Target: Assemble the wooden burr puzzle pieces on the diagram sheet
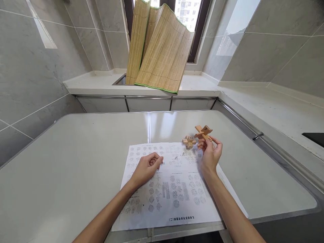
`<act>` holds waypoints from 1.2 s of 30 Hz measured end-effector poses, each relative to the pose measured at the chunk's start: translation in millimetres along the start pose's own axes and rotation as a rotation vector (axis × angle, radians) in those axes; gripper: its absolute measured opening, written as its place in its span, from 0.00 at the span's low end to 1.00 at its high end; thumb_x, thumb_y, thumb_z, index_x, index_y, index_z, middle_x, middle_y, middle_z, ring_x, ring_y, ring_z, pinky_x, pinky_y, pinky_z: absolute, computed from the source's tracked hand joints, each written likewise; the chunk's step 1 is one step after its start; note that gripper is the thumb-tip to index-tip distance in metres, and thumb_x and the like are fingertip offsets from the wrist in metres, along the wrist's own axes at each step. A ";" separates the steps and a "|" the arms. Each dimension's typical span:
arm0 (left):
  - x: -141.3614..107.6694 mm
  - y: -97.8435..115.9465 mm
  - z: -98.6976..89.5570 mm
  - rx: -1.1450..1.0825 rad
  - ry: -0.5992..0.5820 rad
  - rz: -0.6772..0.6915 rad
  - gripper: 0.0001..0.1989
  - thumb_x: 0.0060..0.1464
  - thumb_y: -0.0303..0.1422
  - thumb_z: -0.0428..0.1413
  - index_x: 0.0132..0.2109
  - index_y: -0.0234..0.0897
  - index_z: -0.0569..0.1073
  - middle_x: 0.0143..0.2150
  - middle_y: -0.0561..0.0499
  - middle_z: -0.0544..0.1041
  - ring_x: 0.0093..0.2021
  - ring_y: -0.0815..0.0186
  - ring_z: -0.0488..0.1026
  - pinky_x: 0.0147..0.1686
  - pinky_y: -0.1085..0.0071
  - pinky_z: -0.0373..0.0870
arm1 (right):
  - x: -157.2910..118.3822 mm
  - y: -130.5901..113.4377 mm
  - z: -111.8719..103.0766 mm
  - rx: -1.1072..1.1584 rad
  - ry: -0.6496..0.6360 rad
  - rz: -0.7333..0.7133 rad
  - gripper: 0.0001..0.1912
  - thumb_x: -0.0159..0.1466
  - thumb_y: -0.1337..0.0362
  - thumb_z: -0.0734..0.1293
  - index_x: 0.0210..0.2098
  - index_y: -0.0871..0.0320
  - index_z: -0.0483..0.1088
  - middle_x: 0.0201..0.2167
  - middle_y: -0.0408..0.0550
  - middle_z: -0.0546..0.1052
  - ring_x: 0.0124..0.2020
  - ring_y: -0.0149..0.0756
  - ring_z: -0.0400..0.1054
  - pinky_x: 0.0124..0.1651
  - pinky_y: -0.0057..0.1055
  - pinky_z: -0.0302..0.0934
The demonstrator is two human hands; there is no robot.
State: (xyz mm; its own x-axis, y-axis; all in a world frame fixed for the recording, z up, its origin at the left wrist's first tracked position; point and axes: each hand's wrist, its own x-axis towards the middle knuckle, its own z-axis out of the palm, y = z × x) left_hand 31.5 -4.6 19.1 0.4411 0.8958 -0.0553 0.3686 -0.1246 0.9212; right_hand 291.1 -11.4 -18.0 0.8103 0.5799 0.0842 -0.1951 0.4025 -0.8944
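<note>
An interlocking wooden puzzle point(203, 132) with flat, star-like arms is gripped at its lower end by my right hand point(211, 152), raised over the sheet's right side. Just left of it, a smaller wooden burr puzzle point(189, 142) rests at the far edge of a large printed sheet point(182, 211). Line drawings of puzzle shapes cover the sheet, and its heading appears upside down to me. My left hand point(149, 166) lies on the paper with its fingers curled in, and no object shows in it.
A pale two-panel table point(76, 162) carries the sheet. Behind it runs a metal rail point(149, 97) below a white ledge point(96, 82). A bamboo mat point(162, 50) leans at the window. A white counter point(278, 108) borders the right, with a dark object point(315, 138) at its edge.
</note>
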 end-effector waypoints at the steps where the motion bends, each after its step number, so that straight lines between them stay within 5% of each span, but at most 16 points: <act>1: -0.2 0.0 -0.1 -0.001 -0.001 0.000 0.21 0.65 0.51 0.55 0.34 0.39 0.75 0.25 0.55 0.71 0.27 0.67 0.63 0.31 0.71 0.61 | -2.1 -1.9 1.0 0.012 -0.031 0.007 0.21 0.62 0.56 0.75 0.47 0.53 0.64 0.32 0.41 0.80 0.26 0.30 0.71 0.30 0.26 0.67; 19: 0.3 -6.2 1.4 -0.083 -0.011 0.026 0.21 0.67 0.51 0.54 0.35 0.38 0.72 0.27 0.55 0.72 0.25 0.69 0.64 0.29 0.71 0.60 | -35.4 -9.1 13.3 0.123 -0.739 0.331 0.09 0.68 0.61 0.70 0.45 0.51 0.67 0.26 0.39 0.75 0.22 0.31 0.65 0.26 0.28 0.58; 24: 2.5 -13.7 4.1 -0.191 0.038 0.066 0.23 0.72 0.53 0.43 0.43 0.39 0.71 0.29 0.56 0.70 0.24 0.70 0.62 0.28 0.71 0.63 | -42.0 -0.3 13.8 0.042 -0.876 0.347 0.08 0.69 0.60 0.69 0.46 0.52 0.68 0.26 0.41 0.77 0.22 0.33 0.64 0.27 0.31 0.58; 26: 3.1 -16.6 3.6 -0.176 0.115 0.077 0.24 0.73 0.53 0.41 0.50 0.39 0.70 0.35 0.52 0.74 0.28 0.68 0.68 0.33 0.69 0.68 | -44.1 1.9 13.5 -0.005 -0.929 0.347 0.09 0.69 0.59 0.68 0.47 0.52 0.68 0.28 0.42 0.79 0.22 0.34 0.65 0.28 0.32 0.59; 29: 2.2 -18.5 0.8 -0.081 0.188 0.108 0.26 0.66 0.52 0.56 0.63 0.43 0.65 0.55 0.44 0.75 0.48 0.59 0.75 0.52 0.59 0.72 | -46.7 2.3 13.2 -0.043 -1.001 0.357 0.09 0.70 0.58 0.68 0.48 0.52 0.68 0.28 0.43 0.80 0.22 0.34 0.65 0.29 0.33 0.59; 33: -1.4 -15.1 -2.1 -0.021 0.061 0.153 0.49 0.50 0.46 0.71 0.73 0.50 0.55 0.68 0.41 0.67 0.65 0.48 0.69 0.65 0.49 0.67 | -48.3 0.9 13.0 -0.064 -1.056 0.411 0.10 0.70 0.57 0.68 0.48 0.52 0.69 0.28 0.42 0.80 0.22 0.34 0.65 0.31 0.33 0.60; 36: -2.2 -12.8 -1.7 -0.003 -0.007 0.234 0.50 0.49 0.43 0.73 0.73 0.50 0.57 0.70 0.42 0.67 0.67 0.48 0.68 0.67 0.49 0.66 | -48.6 0.4 13.0 -0.072 -1.094 0.452 0.09 0.70 0.57 0.69 0.47 0.52 0.69 0.27 0.42 0.80 0.21 0.34 0.66 0.31 0.34 0.61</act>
State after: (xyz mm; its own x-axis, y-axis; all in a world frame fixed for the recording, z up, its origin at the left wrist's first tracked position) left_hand 24.4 -4.2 8.0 0.5202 0.8394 0.1574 0.2527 -0.3273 0.9105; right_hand 244.4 -30.2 -16.7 -0.2335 0.9708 0.0540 -0.2825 -0.0146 -0.9592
